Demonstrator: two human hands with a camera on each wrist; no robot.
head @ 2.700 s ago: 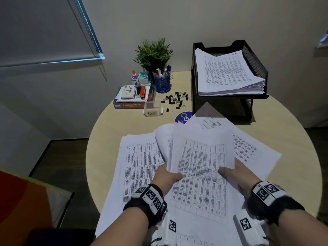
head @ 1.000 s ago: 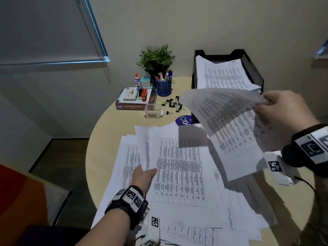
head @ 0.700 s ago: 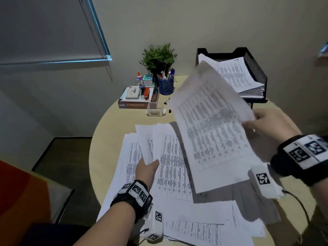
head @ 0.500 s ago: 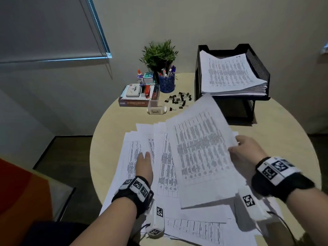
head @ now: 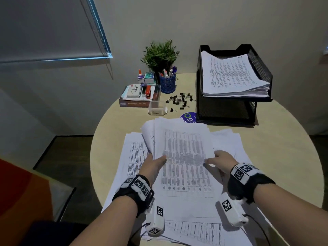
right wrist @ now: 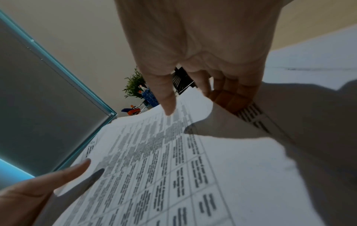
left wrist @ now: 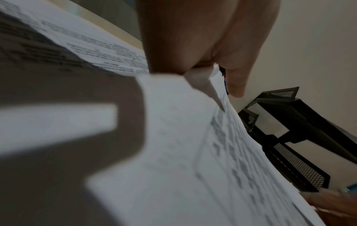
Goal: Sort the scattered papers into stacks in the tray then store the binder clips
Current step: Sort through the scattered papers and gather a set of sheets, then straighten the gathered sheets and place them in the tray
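Note:
Printed sheets (head: 184, 157) lie spread over the near half of the round table (head: 276, 157). My left hand (head: 156, 163) pinches the left edge of the top bundle (left wrist: 193, 152), thumb on top. My right hand (head: 219, 161) grips its right edge, thumb on the print (right wrist: 173, 168) and fingers curled under. A black mesh tray (head: 260, 68) stands at the back right with a paper stack (head: 230, 75) in its upper tier. Several black binder clips (head: 179, 101) lie loose left of the tray, beside a small clear box (head: 157, 109) labelled "Small".
A potted plant (head: 159, 54), a blue pen cup (head: 167, 84) and a book (head: 136, 102) with a stapler on it stand at the table's back left. A blue round sticker (head: 189, 117) peeks out by the tray's foot. Bare tabletop shows to the right.
My right hand brought its sheets down from near the tray onto the pile. My left hand shifted from lying flat on the papers to pinching the bundle's left edge.

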